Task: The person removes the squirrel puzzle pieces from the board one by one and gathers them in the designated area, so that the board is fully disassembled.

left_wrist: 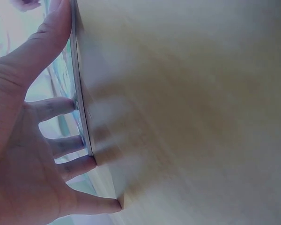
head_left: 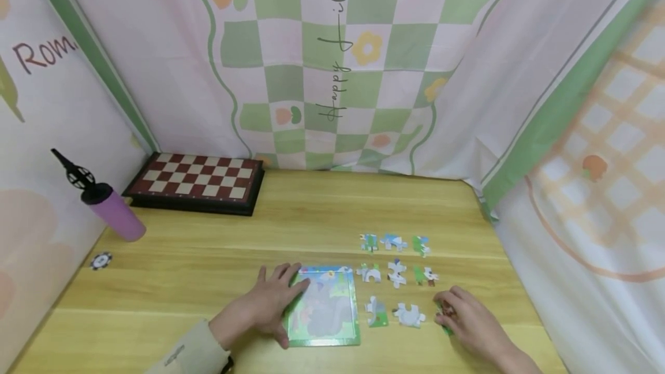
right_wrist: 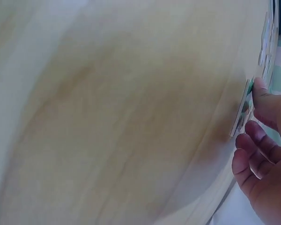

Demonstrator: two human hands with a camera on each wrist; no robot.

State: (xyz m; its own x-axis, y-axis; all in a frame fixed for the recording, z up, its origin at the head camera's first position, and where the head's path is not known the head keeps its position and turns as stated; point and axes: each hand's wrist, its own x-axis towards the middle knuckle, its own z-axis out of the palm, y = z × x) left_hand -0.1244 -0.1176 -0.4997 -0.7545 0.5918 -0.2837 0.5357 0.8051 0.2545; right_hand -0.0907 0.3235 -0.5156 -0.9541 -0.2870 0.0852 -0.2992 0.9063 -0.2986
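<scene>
My left hand point(head_left: 272, 305) lies spread at the left side of a square puzzle frame point(head_left: 332, 343) with a green border. In the left wrist view, the thumb point(left_wrist: 42, 44) lies along the frame's edge, and the little finger touches the table. To the right, my right hand point(head_left: 470, 319) pinches a puzzle piece point(head_left: 445, 328) with green on it, partly hidden by the fingers. The right wrist view shows this piece point(right_wrist: 242, 110) edge-on, close over the table, with the thumb at its upper end. Nearest that hand lies a grey-white puzzle piece point(head_left: 409, 315).
Several loose puzzle pieces point(head_left: 397, 273) lie in rows between frame and right hand. At the back left sits a checkered game board point(head_left: 200, 176). A purple pump bottle point(head_left: 119, 215) and a round chip point(head_left: 101, 261) are at the table's left. Printed curtains point(head_left: 332, 74) enclose the table.
</scene>
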